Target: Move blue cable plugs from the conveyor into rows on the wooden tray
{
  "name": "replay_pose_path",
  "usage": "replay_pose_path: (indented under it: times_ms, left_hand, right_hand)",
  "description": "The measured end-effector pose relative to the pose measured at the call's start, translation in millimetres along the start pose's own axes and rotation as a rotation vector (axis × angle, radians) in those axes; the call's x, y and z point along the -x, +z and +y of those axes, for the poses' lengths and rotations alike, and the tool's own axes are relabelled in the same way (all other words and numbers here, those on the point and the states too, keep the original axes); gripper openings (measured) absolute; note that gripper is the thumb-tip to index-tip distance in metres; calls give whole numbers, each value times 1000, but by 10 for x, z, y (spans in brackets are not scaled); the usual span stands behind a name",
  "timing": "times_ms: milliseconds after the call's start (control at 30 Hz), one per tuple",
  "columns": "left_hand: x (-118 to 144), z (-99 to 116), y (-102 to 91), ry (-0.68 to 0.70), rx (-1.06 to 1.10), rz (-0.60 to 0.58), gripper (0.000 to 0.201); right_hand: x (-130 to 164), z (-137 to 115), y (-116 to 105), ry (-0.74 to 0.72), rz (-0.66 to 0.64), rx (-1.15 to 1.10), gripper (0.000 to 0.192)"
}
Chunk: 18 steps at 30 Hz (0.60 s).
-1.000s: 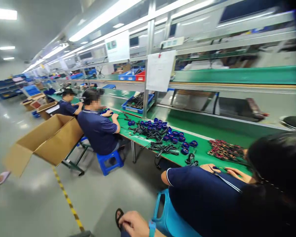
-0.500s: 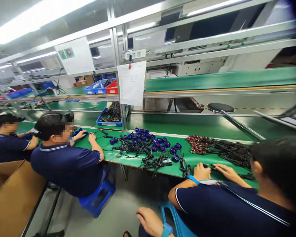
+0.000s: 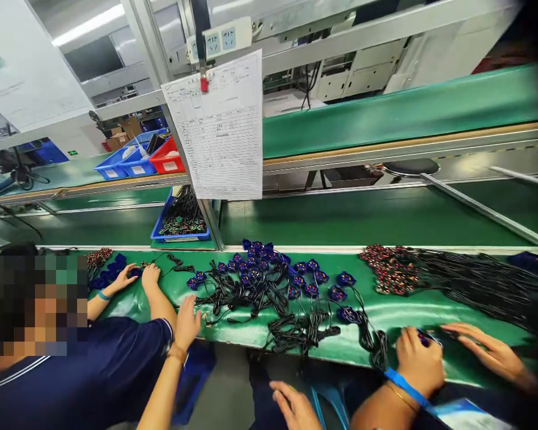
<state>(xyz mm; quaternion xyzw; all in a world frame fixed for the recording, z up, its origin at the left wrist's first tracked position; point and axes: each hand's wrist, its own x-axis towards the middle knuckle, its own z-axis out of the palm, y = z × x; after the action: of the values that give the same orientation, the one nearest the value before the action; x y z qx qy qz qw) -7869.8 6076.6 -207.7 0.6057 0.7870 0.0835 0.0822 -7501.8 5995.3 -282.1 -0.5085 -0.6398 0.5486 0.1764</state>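
Your left hand [image 3: 188,322], thumb spread, and right hand [image 3: 296,407], fingers parted, appeared empty; tangled cables [image 3: 305,332] seemingly wanted gentle lifting.

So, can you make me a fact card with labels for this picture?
Left hand: open, at the front edge of the green bench
Right hand: low in view, partly cut off, holding nothing visible
Bench middle: round blue parts, bundled black cables
Behind: blue tray of cabled parts
Hanging: printed paper sheet
Left neighbour: person in navy shirt
Right neighbour: co-worker's left hand, blue wristband
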Motion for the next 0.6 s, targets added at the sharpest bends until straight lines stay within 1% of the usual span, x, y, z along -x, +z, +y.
replay_pose_path:
  times_ms: [67, 100, 167, 233, 267, 333, 433, 500, 600]
  left_hand:
    - [-503, -11, 33, -43, -50, -34, 56]
    - [-700, -35, 76, -64, -65, -52, 58]
    - [-989, -104, 185, -99, -98, -100, 63]
    - [-1161, -182, 290, -109, -115, -157, 64]
    - [-1212, -219, 333, -103, -117, -185, 62]
    - [-1264, -287, 401, -89, -113, -224, 52]
    - [-1269, -373, 479, -106, -105, -225, 32]
    - [-1254, -416, 532, -129, -94, -195, 24]
    - [-1220, -448, 606, -146, -57, -118, 18]
  right_hand:
    - [-382, -238, -158, -12, 13, -30, 58]
    - [-565, -351, -241, -20, 23, -47, 60]
    - [-903, -539, -410, -36, 43, -72, 60]
    - [-1199, -664, -573, -49, 58, -85, 59]
    - [-1332, -707, -648, -55, 64, -85, 58]
    - [-1581, -772, -775, -72, 80, -70, 55]
    - [-1960, -866, -860, -132, 115, 4, 50]
    - [-2247, -950, -815, -183, 137, 61, 47]
    - [-2727, -1103, -611, -253, 129, 168, 45]
